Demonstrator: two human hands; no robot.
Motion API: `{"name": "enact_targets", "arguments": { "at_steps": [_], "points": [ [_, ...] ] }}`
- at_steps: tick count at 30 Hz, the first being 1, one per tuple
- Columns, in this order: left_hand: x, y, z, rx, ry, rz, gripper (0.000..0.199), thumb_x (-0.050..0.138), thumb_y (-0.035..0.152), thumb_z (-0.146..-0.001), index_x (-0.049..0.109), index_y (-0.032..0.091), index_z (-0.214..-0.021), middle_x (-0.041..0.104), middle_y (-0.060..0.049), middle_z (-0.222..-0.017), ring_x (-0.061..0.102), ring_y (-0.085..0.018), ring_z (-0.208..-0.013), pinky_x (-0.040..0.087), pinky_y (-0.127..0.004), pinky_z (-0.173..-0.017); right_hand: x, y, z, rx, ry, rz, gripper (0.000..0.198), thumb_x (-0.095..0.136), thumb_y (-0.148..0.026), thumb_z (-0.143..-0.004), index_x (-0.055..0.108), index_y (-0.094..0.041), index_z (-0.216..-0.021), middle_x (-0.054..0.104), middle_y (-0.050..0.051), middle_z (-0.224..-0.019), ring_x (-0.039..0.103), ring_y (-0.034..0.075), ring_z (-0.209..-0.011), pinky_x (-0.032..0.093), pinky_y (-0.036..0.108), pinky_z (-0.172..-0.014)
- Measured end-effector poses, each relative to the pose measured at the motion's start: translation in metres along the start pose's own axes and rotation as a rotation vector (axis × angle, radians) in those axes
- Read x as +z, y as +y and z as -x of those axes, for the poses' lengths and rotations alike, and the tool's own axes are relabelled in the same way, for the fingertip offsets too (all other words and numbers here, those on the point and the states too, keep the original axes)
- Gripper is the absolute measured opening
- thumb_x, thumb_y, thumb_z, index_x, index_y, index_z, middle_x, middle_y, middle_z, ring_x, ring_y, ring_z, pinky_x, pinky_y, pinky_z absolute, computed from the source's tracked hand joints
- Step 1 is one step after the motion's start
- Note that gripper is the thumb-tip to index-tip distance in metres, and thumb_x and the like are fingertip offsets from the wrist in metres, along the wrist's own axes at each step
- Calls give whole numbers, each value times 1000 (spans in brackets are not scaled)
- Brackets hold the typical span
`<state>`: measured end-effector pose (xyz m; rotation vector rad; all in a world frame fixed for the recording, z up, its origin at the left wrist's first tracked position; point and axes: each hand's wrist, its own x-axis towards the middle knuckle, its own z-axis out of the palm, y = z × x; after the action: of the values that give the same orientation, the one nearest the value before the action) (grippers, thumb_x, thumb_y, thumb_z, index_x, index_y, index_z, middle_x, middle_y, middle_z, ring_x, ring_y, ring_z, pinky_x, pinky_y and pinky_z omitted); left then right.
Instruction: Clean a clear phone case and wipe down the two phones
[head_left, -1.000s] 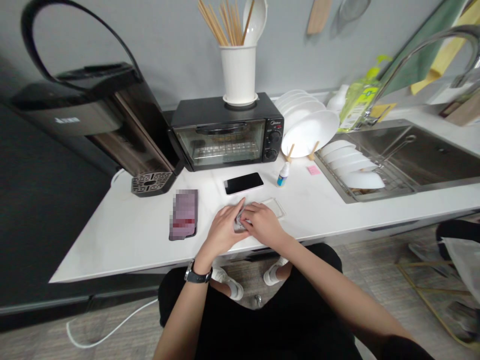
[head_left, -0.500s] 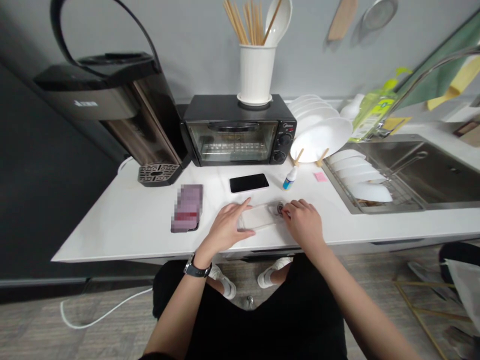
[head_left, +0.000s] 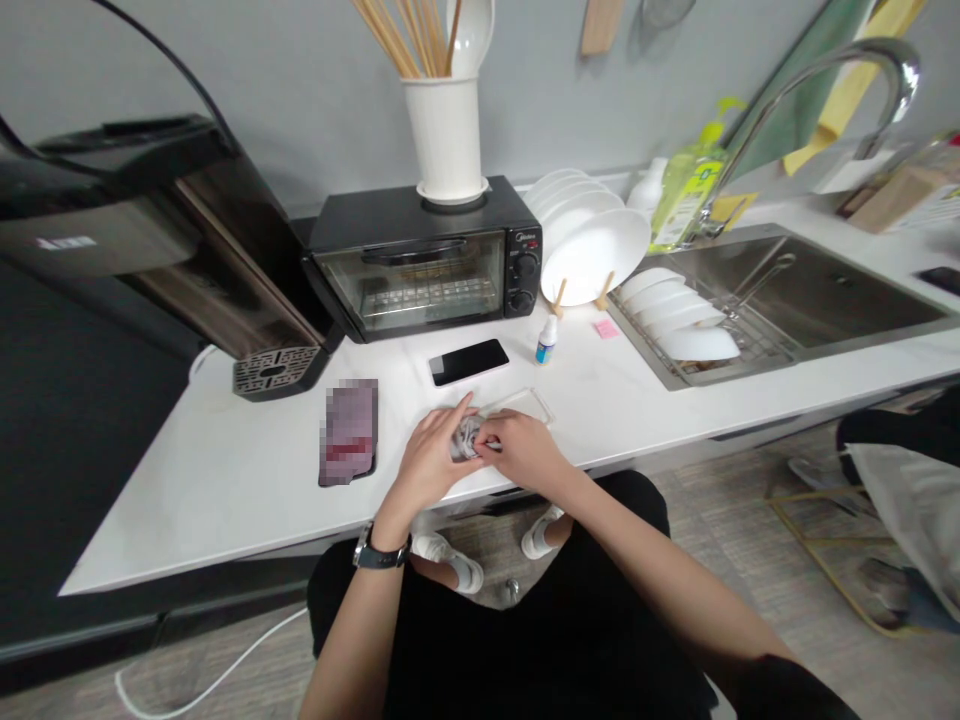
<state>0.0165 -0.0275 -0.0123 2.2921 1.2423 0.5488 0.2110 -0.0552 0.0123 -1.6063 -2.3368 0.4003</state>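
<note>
A clear phone case [head_left: 534, 400] lies flat on the white counter. My left hand [head_left: 429, 452] braces its left end, index finger and thumb spread around it. In my right hand [head_left: 521, 450] the fingers are pinched on a crumpled greyish cloth [head_left: 468, 436], pressed on the left part of the case between both hands. Fingers hide much of the cloth and that end of the case. Just beyond the case are a phone [head_left: 469, 362] with a black screen and a small white bottle [head_left: 547, 342] with a blue label.
A pixelated purple item [head_left: 349, 430] lies on the left. Behind stand a water dispenser [head_left: 225, 270], a toaster oven [head_left: 427, 270] with a chopstick holder [head_left: 446, 140] on top, and upright plates [head_left: 596, 250]. A pink sticky note [head_left: 606, 329] lies near the sink [head_left: 847, 290], which holds bowls [head_left: 701, 345].
My right hand has moved the cloth from the case's right end to its left end, close to my left hand. My view has turned somewhat to the right.
</note>
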Motion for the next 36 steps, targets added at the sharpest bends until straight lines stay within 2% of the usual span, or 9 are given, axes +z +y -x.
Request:
{"name": "enact_targets", "arguments": {
  "at_steps": [3, 10, 13, 16, 22, 25, 29, 34, 36],
  "points": [
    [-2, 6, 1, -8, -12, 18, 99, 85, 35, -88, 32, 29, -171, 68, -5, -155, 58, -30, -141, 44, -48, -124, -11, 11, 12, 133, 7, 56, 13, 71, -21, -99, 81, -23, -91, 81, 4, -91, 72, 20, -92, 45, 28, -76],
    [-1, 5, 1, -2, -10, 44, 103, 88, 35, -86, 30, 32, -172, 66, -3, -158, 57, -30, -141, 41, -48, -126, -29, 49, 20, 333, 125, 293, 22, 59, -16, -103, 79, -16, -95, 81, 14, -100, 70, 29, -102, 44, 33, -78],
    [-1, 3, 0, 7, -6, 51, 104, 88, 36, -85, 31, 32, -172, 66, -3, -158, 57, -31, -142, 41, -49, -126, -22, 49, 6, 324, 166, 338, 24, 56, -17, -105, 79, -15, -98, 81, 14, -103, 70, 28, -103, 44, 33, -77],
    [-2, 3, 2, 6, 3, 46, 102, 87, 36, -87, 30, 31, -172, 66, -4, -157, 57, -32, -141, 43, -50, -125, -11, 28, -7, 263, 163, 301, 26, 53, -18, -108, 78, -18, -105, 82, 11, -109, 70, 25, -106, 45, 30, -79],
    [-2, 1, 3, 31, 6, 14, 95, 80, 30, -90, 32, 26, -172, 70, -11, -147, 62, -32, -136, 51, -50, -118, -1, -15, -10, 20, -35, 23, 18, 61, -20, -105, 79, -23, -102, 83, 5, -111, 73, 21, -105, 46, 27, -86],
    [-3, 1, 2, 33, 3, 5, 101, 84, 36, -87, 30, 30, -172, 69, -9, -150, 63, -33, -136, 51, -52, -120, -7, -14, -5, 54, -61, 10, 13, 69, -25, -101, 82, -24, -98, 84, 4, -106, 74, 21, -100, 45, 26, -82],
    [-3, 2, 2, 47, 5, -1, 104, 84, 38, -87, 26, 34, -173, 70, -6, -153, 63, -33, -140, 49, -53, -123, -21, 6, 9, 157, -68, 70, 15, 69, -24, -101, 82, -23, -95, 82, 7, -100, 73, 21, -94, 44, 27, -79],
    [0, -1, 1, 87, 37, -36, 82, 61, 51, -101, 28, 27, -172, 72, -4, -147, 67, -33, -137, 50, -58, -109, -35, 34, 20, 342, 34, 217, 27, 54, -15, -106, 80, -13, -101, 79, 19, -104, 71, 27, -101, 43, 32, -76],
    [0, 0, 0, 82, 43, -28, 81, 62, 50, -100, 32, 27, -171, 72, -4, -147, 68, -32, -136, 49, -57, -111, -35, 39, 16, 356, 66, 238, 29, 50, -13, -107, 78, -10, -105, 79, 21, -107, 69, 28, -107, 44, 33, -77]
  ]
}}
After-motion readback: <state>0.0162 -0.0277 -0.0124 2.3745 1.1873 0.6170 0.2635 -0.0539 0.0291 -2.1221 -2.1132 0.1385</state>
